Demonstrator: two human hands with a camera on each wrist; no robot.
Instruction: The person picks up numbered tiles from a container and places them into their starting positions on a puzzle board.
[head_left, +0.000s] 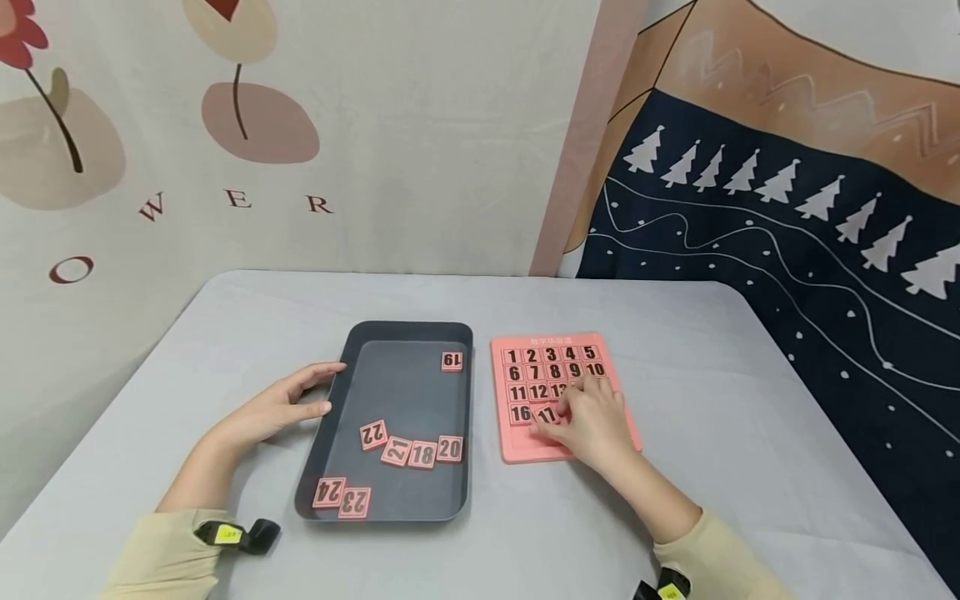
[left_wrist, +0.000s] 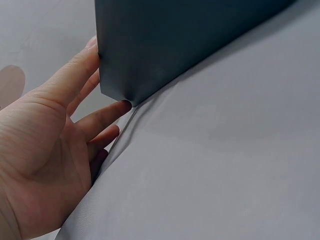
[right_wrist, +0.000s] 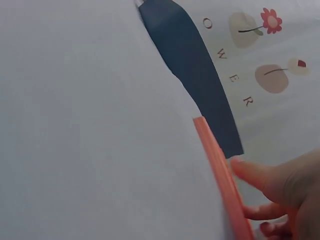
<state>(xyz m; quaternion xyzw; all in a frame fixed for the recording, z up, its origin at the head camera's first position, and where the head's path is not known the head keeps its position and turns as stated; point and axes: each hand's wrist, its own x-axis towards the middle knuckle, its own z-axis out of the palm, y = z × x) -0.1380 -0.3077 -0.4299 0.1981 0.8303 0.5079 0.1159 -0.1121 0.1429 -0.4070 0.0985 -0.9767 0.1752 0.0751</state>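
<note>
A pink number board (head_left: 525, 452) lies on the right, its upper rows filled with tiles in order from 1. Over its lower part, my right hand (head_left: 597, 425) pinches the number 17 tile (head_left: 546, 413) between thumb and fingers. That tile sits slightly askew beside the 16 tile (head_left: 521, 413). The board's edge (right_wrist: 222, 172) runs past the hand in the right wrist view. A dark grey tray (head_left: 397, 387) lies left of the board. With fingers extended, my left hand (head_left: 273, 404) touches the tray's left side; in the left wrist view, fingertips meet the tray wall (left_wrist: 145, 50).
Inside the tray are the 19 tile (head_left: 452, 361) at the far right, the 22 (head_left: 372, 434), 21 (head_left: 396, 451), 18 (head_left: 422, 454) and 20 (head_left: 449, 448) tiles, and the 24 (head_left: 328, 492) and 23 (head_left: 355, 502) tiles near the front. A white cloth (head_left: 712, 375) covers the table.
</note>
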